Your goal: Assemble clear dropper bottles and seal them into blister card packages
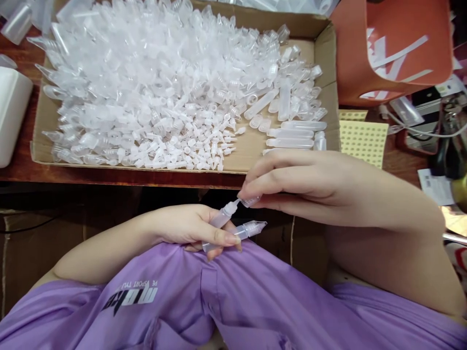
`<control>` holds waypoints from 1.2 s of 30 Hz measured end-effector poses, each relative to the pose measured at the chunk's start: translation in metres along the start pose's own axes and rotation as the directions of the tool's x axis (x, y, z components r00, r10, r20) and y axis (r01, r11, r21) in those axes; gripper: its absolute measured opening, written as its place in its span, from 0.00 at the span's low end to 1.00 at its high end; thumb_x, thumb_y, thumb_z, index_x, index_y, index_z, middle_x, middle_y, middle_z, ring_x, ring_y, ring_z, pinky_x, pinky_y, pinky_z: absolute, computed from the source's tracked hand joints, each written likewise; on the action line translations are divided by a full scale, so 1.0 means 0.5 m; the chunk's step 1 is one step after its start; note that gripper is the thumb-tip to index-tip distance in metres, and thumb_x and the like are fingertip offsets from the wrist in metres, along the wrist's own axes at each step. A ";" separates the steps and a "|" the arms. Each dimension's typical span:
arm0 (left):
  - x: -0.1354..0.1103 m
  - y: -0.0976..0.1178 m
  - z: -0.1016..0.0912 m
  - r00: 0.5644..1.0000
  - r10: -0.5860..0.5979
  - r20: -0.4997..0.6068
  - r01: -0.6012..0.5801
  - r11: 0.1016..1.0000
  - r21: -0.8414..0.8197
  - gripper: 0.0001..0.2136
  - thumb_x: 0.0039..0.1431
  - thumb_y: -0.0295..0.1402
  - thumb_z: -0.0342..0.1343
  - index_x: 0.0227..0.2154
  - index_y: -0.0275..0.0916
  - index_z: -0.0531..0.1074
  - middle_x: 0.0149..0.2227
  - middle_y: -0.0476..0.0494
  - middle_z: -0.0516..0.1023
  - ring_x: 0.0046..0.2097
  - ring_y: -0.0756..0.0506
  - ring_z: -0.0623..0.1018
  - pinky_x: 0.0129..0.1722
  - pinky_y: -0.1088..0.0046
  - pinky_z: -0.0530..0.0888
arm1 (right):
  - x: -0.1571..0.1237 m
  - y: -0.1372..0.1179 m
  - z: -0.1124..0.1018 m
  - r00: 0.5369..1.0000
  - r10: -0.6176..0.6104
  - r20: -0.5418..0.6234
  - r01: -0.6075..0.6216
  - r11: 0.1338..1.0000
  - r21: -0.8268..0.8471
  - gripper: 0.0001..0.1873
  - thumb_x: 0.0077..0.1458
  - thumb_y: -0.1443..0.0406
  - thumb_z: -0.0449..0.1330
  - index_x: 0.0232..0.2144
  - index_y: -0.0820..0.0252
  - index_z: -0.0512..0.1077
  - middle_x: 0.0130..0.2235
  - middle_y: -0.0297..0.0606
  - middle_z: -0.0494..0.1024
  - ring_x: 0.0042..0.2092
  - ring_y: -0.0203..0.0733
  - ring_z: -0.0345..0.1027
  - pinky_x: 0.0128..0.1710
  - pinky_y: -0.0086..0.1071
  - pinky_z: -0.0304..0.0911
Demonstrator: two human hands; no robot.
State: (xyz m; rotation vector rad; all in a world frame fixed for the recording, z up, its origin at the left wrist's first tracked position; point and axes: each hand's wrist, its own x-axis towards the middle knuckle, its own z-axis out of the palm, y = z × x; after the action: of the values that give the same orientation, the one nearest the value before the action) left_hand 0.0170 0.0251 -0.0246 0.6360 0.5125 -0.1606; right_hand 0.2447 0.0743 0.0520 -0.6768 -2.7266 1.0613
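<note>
My left hand (189,228) is closed around two small clear plastic dropper bottles (233,224), held just above my purple shirt. One bottle carries a clear cap; the other shows a white nozzle tip. My right hand (302,184) pinches a small clear cap (251,200) right at the tip of that uncapped bottle. Both hands sit in front of the table edge, below a shallow cardboard tray (251,146) heaped with clear caps, white nozzle plugs and empty bottles.
An orange box (386,48) stands at the right of the tray. A yellow perforated rack (363,138) lies beside it, with cables and papers further right. A white container (12,112) sits at the left edge. Cardboard boxes stand under the table.
</note>
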 end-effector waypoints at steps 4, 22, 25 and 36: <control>-0.002 -0.001 0.004 1.000 0.006 0.024 -0.006 1.000 0.011 0.19 0.57 0.47 0.64 0.38 0.35 0.76 0.23 0.53 0.71 0.25 0.54 0.66 0.25 0.75 0.57 | 0.005 -0.003 0.008 0.997 -0.066 0.044 0.065 0.998 0.021 0.12 0.67 0.68 0.53 0.45 0.61 0.76 0.42 0.40 0.79 0.41 0.33 0.75 0.38 0.24 0.68; 0.004 0.000 0.009 1.000 -0.007 0.020 0.005 0.998 0.070 0.22 0.54 0.53 0.64 0.31 0.35 0.75 0.22 0.53 0.70 0.23 0.54 0.63 0.24 0.74 0.56 | 0.008 -0.005 0.036 0.981 0.102 0.164 -0.114 0.991 0.070 0.20 0.69 0.57 0.49 0.36 0.61 0.77 0.32 0.39 0.80 0.32 0.37 0.73 0.30 0.29 0.61; 0.007 0.001 0.011 1.000 -0.002 0.016 0.001 0.997 0.074 0.21 0.54 0.53 0.64 0.32 0.36 0.75 0.22 0.53 0.70 0.23 0.54 0.64 0.25 0.75 0.58 | 0.010 -0.007 0.037 0.968 0.187 0.169 -0.194 0.981 0.026 0.22 0.67 0.53 0.51 0.35 0.61 0.77 0.32 0.40 0.80 0.30 0.39 0.72 0.28 0.31 0.60; 0.005 0.004 0.009 0.999 -0.033 -0.009 0.033 0.997 0.075 0.24 0.53 0.54 0.63 0.38 0.35 0.75 0.23 0.53 0.70 0.22 0.54 0.60 0.24 0.73 0.54 | 0.007 -0.001 0.047 0.977 0.118 0.179 -0.144 0.980 0.140 0.16 0.67 0.58 0.53 0.47 0.61 0.75 0.41 0.41 0.81 0.38 0.40 0.74 0.34 0.30 0.63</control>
State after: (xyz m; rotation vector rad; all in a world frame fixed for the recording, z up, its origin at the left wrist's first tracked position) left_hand 0.0215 0.0238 -0.0218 0.7024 0.5267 -0.2093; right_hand 0.2349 0.0613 0.0350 -0.7838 -2.7335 1.4033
